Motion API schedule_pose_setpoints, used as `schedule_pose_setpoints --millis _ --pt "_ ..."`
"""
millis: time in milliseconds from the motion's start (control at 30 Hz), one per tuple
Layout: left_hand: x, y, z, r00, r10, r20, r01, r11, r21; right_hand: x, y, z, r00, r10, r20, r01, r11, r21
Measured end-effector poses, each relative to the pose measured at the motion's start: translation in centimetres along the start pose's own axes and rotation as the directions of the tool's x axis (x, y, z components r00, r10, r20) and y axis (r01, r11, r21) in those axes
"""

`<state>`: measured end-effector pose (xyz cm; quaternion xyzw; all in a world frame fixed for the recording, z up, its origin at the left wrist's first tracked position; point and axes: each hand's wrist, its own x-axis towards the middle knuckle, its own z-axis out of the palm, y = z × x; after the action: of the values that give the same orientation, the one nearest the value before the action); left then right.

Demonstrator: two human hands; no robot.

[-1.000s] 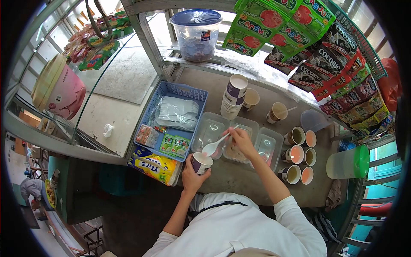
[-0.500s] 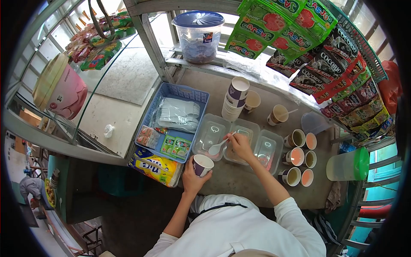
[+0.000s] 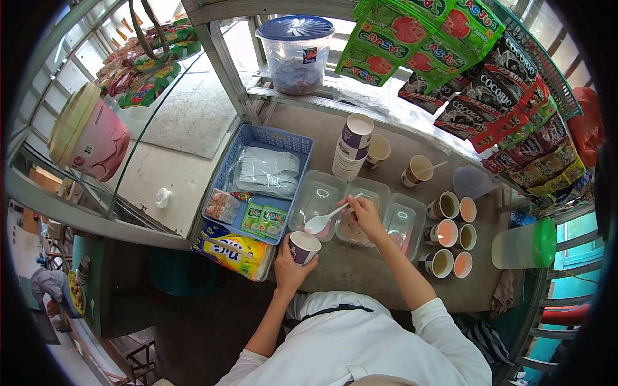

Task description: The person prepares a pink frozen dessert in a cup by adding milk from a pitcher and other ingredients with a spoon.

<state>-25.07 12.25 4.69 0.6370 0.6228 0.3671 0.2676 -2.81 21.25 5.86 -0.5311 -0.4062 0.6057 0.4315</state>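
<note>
My left hand [image 3: 293, 270] is wrapped round a paper cup [image 3: 302, 252] with a dark purple band, its mouth tilted up. In my right hand [image 3: 364, 215] is a white plastic spoon [image 3: 320, 222], gripped by the handle, its bowl just above and beyond the cup. Below the spoon lies the left clear plastic container [image 3: 311, 192]. A middle container [image 3: 368, 190] sits partly behind my right hand, and a third container [image 3: 400, 219] with a pinkish patch lies right of my wrist. What is inside the held cup is hard to make out.
Several filled cups [image 3: 444, 233], orange and greenish-brown, stand right of the containers. Stacked cups [image 3: 353, 145] rise at the back. A blue basket [image 3: 219, 174] holds wrapped spoons and packets. A green-lidded pitcher [image 3: 524, 244] stands at right; sachets [image 3: 412, 38] hang overhead.
The spoon has moved slightly left and toward the cup, with my right hand shifting a little. My left hand and the cup stay almost in place.
</note>
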Motion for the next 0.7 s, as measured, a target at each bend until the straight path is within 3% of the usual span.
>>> schedule_pose_setpoints --millis 100,200,300,600,700 --pt "0.1 -0.3 0.3 1.0 0.024 0.002 -0.024 0.999 -0.021 -2.2 -2.8 1.7 0.973 -0.056 0.224 0.079 0.992 -0.094" --pt "0.2 -0.2 0.1 1.0 -0.003 0.018 0.003 1.0 -0.014 -2.4 -3.3 1.7 0.982 -0.11 0.157 0.134 0.98 -0.151" --pt "0.1 -0.3 0.2 0.999 0.041 -0.003 -0.041 0.999 0.015 -1.1 -2.6 0.6 0.969 -0.246 -0.009 0.234 0.933 -0.275" --pt "-0.6 -0.4 0.1 0.999 0.025 -0.03 -0.03 0.98 -0.195 -0.8 -0.5 0.0 0.966 -0.251 -0.059 0.209 0.899 -0.386" --pt "-0.9 0.0 -0.6 0.992 0.109 -0.07 -0.118 0.981 -0.152 -0.7 0.5 0.0 0.951 -0.307 -0.044 0.266 0.879 -0.397"
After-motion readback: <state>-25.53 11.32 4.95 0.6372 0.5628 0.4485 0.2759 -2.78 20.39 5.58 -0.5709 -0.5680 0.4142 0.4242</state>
